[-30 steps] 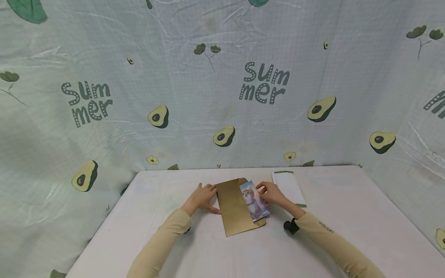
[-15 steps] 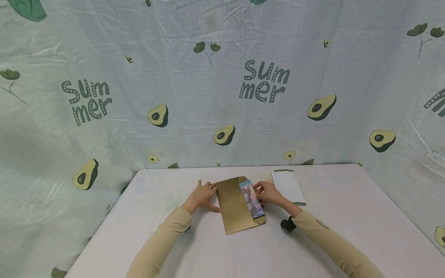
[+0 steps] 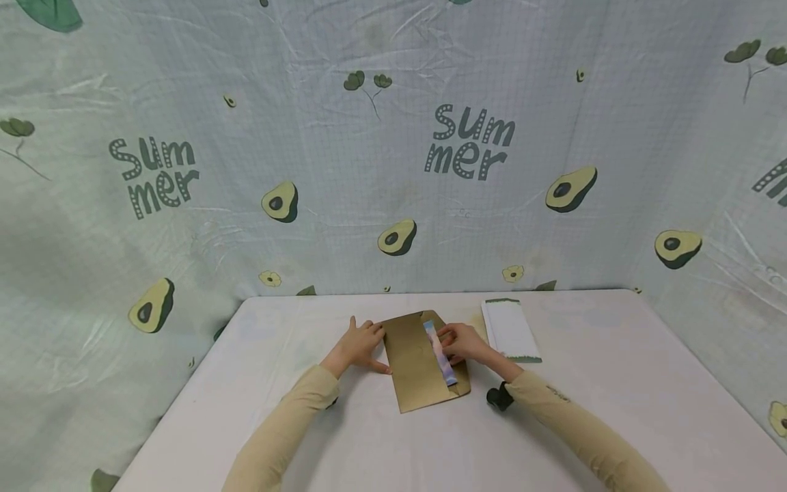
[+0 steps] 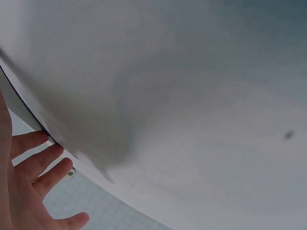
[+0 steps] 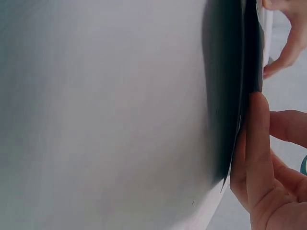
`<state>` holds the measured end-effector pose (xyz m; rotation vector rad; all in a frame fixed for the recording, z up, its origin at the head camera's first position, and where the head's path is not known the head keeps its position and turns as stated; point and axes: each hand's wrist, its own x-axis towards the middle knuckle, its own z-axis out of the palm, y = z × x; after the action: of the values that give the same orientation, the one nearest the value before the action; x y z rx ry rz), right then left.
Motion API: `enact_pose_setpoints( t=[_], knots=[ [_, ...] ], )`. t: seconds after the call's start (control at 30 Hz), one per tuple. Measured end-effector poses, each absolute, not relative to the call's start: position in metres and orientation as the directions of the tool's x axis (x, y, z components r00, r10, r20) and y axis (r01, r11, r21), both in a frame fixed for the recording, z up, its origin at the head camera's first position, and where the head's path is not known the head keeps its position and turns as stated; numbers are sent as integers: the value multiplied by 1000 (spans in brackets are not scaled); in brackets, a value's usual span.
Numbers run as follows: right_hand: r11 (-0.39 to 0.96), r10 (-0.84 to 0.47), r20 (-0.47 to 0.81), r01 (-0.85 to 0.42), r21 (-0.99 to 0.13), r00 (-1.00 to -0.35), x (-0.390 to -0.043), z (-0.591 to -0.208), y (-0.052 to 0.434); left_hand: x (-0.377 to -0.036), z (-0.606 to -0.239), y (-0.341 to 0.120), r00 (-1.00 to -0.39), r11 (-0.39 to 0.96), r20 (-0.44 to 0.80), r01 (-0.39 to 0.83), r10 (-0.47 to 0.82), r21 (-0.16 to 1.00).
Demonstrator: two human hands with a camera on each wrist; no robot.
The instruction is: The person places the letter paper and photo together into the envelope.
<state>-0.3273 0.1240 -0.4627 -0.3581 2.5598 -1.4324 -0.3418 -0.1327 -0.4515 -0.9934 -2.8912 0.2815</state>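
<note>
A gold-brown paper envelope (image 3: 410,359) lies tilted on the table in the head view. Only a narrow blue-and-pink strip of a picture card (image 3: 439,354) shows at its right side; the rest of the card is hidden in the envelope. My right hand (image 3: 464,343) pinches the card's outer edge between thumb and fingers, over the envelope's right part. With fingers spread, my left hand (image 3: 361,347) holds the envelope's left edge steady, fingertips and thumb touching it. In the left wrist view the left fingers (image 4: 45,158) extend to the envelope's edge.
Right behind the right hand, a white notepad (image 3: 512,331) with green-bordered ends lies on the white table (image 3: 553,424). A black wrist camera (image 3: 500,396) hangs by the right cuff. The printed curtain (image 3: 332,150) rises behind the table.
My right hand has moved left, and the card has slid leftward into the envelope, its cat picture shrinking to a strip. The left hand and the envelope have stayed in place.
</note>
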Motion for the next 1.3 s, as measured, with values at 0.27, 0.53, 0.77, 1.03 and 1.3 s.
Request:
enact_pose_setpoints(
  t=[0.27, 0.53, 0.77, 1.03, 1.3],
  knots=[
    [469, -326, -100, -69, -880, -940, -330, -463, 121, -343, -447, -130, -790, 775, -2, 603, 613, -190],
    [454, -368, -146, -40, -890, -918, -333, -461, 122, -343, -445, -131, -798, 781, -5, 591, 602, -204],
    [466, -362, -179, -12, -885, -915, -332, -463, 121, -343, -447, -131, -797, 782, -3, 594, 604, -188],
    [482, -410, -179, -46, -875, -894, -330, -465, 123, -340, -449, -131, -802, 787, -13, 589, 597, -182],
    [467, -443, -193, -41, -883, -876, -326, -460, 128, -338, -448, -131, -804, 791, -11, 586, 594, -175]
  ],
)
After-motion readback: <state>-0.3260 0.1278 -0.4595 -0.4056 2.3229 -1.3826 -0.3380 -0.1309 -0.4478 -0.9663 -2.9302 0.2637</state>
